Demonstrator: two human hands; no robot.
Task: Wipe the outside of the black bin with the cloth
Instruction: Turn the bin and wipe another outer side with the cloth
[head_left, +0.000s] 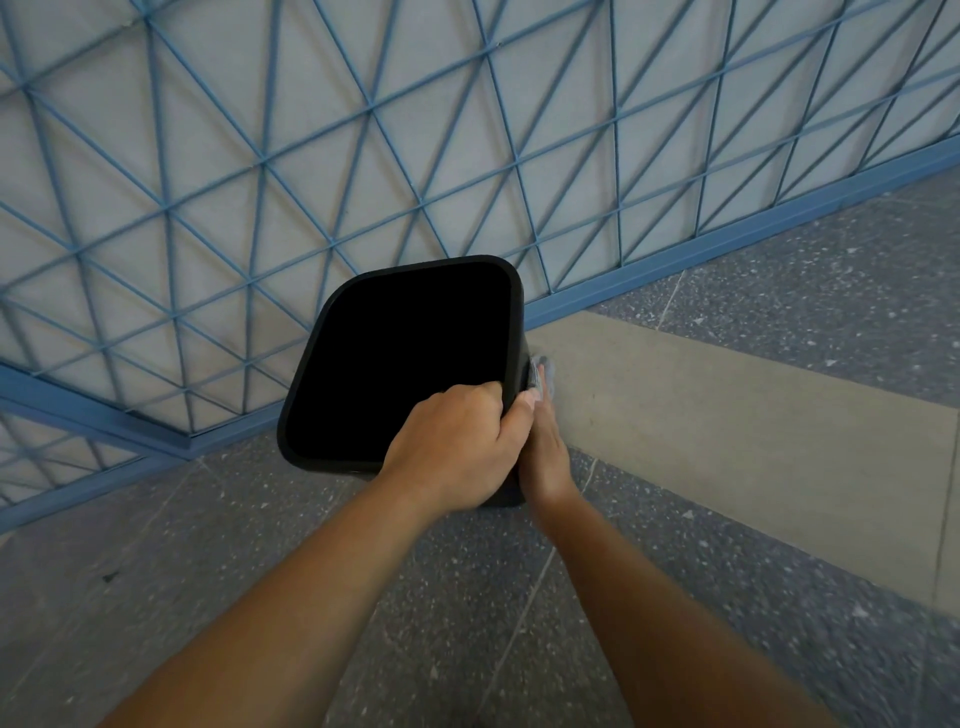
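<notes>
Head camera view, looking down: a pale wall (218, 156) crossed by a blue wire lattice (363, 111) fills the far side, above a speckled grey floor (218, 545) with a tan strip (753, 431) on the right. Near the wall stands the black bin (358, 415), open top facing up. The person's left hand (457, 452) is clenched over the bin's near right rim. The right hand (543, 452) lies flat along the bin's right outer side, fingers pressing a grey cloth (545, 371) against it.
</notes>
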